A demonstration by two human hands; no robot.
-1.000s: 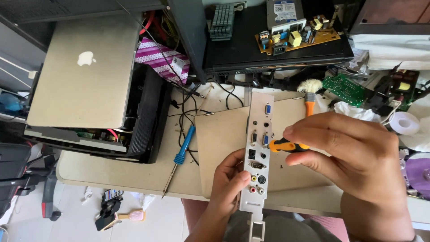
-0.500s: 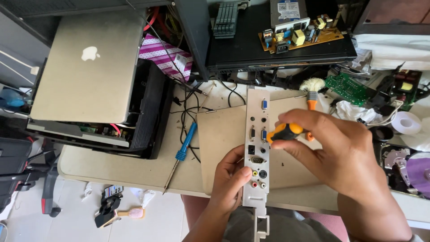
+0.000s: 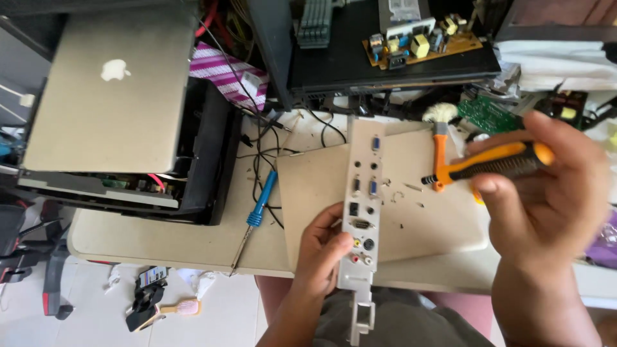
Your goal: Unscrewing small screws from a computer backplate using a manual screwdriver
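My left hand (image 3: pixel 319 254) grips the lower part of a long silver rear port panel (image 3: pixel 362 199) with several sockets, holding it upright over a beige board (image 3: pixel 411 218). To the right of the panel, my right hand (image 3: pixel 543 193) holds an orange and black screwdriver (image 3: pixel 495 162) by its handle, lifted away from the panel. The screwdriver's tip points left, a short way from the panel's edge. A small brush with an orange handle (image 3: pixel 439 138) lies on the board just behind the screwdriver.
A blue screwdriver (image 3: pixel 257 209) lies on the beige table left of the board. A closed silver laptop (image 3: pixel 106 96) rests on a black open case (image 3: pixel 199 167). Circuit boards (image 3: pixel 421 42) and black cables (image 3: pixel 270 141) sit at the back. Small screws (image 3: pixel 398 193) dot the board.
My right hand has pulled the orange screwdriver away from the panel, moving right and up. The left hand keeps its hold on the panel.
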